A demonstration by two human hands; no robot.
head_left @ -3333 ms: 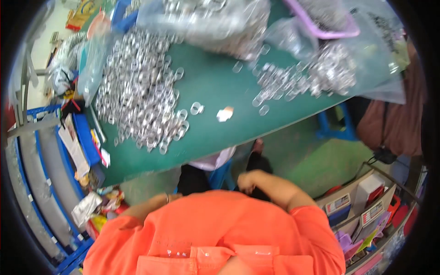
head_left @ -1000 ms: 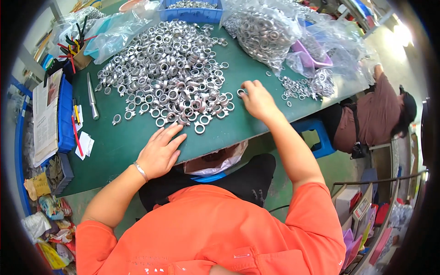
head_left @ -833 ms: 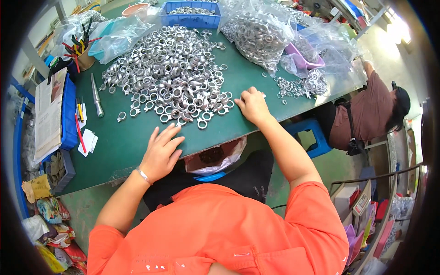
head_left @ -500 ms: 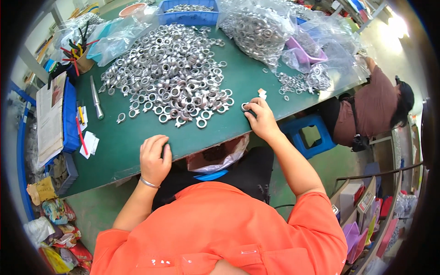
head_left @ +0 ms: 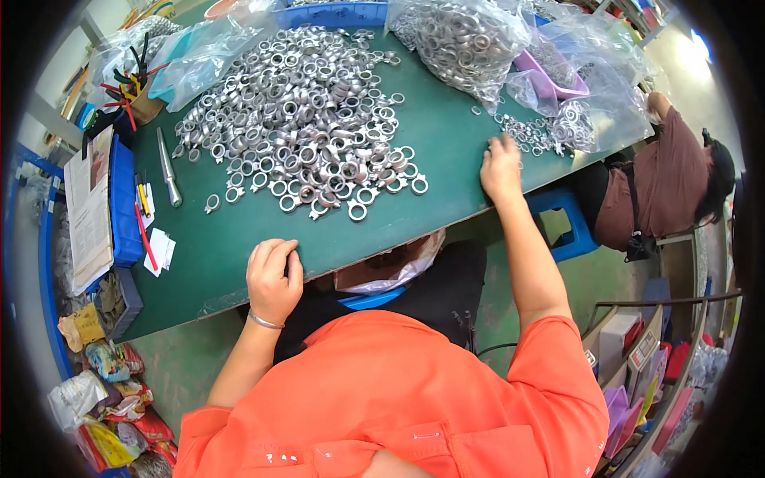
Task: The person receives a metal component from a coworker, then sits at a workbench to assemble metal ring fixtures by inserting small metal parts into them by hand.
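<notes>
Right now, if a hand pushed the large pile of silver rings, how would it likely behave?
The large pile would likely spread rather than move as one, being loosely heaped. Flat-lying rings at its near edge would probably slide, not roll. Their metallic sheen hints at stiffness.

Bright, mostly even indoor light, framed by a black fisheye surround.

The harshest glare sits at upper right, where a bluish-white light patch (head_left: 700, 45) borders the washed-out pale floor (head_left: 681, 76); the desk (head_left: 446, 159) is clearly lit, the metal rings (head_left: 311, 111) carry small highlights, the clear plastic bag (head_left: 215, 60) gleams, the space under the desk falls darker, and toward the edges lines bow and detail softens.
</notes>
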